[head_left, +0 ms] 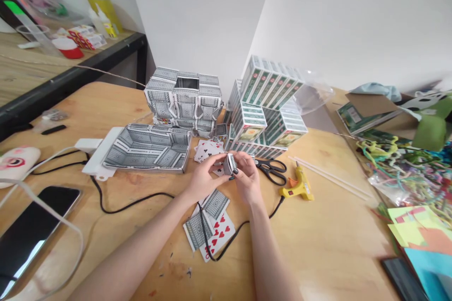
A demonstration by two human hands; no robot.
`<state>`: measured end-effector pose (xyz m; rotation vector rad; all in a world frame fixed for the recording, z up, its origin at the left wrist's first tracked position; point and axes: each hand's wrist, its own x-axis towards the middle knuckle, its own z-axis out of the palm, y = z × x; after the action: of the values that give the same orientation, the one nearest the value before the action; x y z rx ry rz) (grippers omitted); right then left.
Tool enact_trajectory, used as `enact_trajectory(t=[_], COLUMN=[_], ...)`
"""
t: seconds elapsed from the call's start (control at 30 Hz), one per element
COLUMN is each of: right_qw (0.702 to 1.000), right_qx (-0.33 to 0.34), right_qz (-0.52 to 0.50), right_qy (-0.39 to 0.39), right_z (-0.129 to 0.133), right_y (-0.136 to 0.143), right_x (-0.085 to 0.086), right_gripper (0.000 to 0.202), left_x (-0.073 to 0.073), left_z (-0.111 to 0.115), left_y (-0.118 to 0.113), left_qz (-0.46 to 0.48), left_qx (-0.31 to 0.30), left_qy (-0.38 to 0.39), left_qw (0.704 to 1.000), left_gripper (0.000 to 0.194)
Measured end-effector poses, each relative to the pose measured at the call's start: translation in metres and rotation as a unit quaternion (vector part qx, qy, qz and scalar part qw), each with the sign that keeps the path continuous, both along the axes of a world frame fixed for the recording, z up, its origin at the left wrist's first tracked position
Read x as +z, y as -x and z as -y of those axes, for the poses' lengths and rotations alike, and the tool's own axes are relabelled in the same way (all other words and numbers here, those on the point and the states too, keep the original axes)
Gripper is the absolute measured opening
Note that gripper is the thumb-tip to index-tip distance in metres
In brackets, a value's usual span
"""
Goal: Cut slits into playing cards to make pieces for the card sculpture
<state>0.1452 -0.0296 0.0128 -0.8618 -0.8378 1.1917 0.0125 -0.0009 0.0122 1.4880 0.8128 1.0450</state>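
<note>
Holding a small card piece, grey-patterned, white-edged

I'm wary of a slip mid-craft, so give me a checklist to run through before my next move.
1. Card piece held by left hand and right hand: ok.
2. Cord clear of the loose cards: not ok, it crosses over them.
3. Scissors out of hand: ok, on the table.
4. Glue gun out of hand: ok, on the table.
5. Glue gun hot: cannot tell.
</note>
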Motion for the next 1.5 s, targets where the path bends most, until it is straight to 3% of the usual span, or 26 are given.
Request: enact_trajectory(t=[0.13,0.3,0.43,0.7,0.9,1.5], right_qw=[1.0,0.999,0.993,0.979,0.978,0.962], right_qx=[-0.004,-0.015,-0.036,-0.006,0.005,-0.091], right_qz=[0.021,0.037,0.079,0.164,0.171,0.227], right_qy=[-0.002,0.018,0.076,0.119,0.116,0.123], right_z=[0.0,0.0,-0.001,-0.005,-0.005,-0.004], right_y=[0.002,0.002,0.001,-0.001,-0.005,0.006], right_x=[0.002,0.001,-0.005,-0.002,-0.003,-0.009], right_gripper=[0.038,0.044,0.034,0.025,0.019,0.02], left_x=[0.002,-0.001,0.0,-0.004,-0.005,-0.005], left_z=[0.001,0.001,0.0,0.0,0.002,0.0], left_y=[0.001,0.003,0.004,0.009,0.01,0.01], left_qz=[-0.024,-0.094,-0.139,-0.207,-0.213,-0.209], left_qx=[0.002,0.074,0.108,0.115,0.102,0.089], left_qy=[-0.025,-0.079,-0.123,-0.225,-0.204,-0.194], left_qw=[0.999,0.99,0.977,0.945,0.95,0.954], left_gripper=[0.049,0.052,0.051,0.05,0.049,0.05])
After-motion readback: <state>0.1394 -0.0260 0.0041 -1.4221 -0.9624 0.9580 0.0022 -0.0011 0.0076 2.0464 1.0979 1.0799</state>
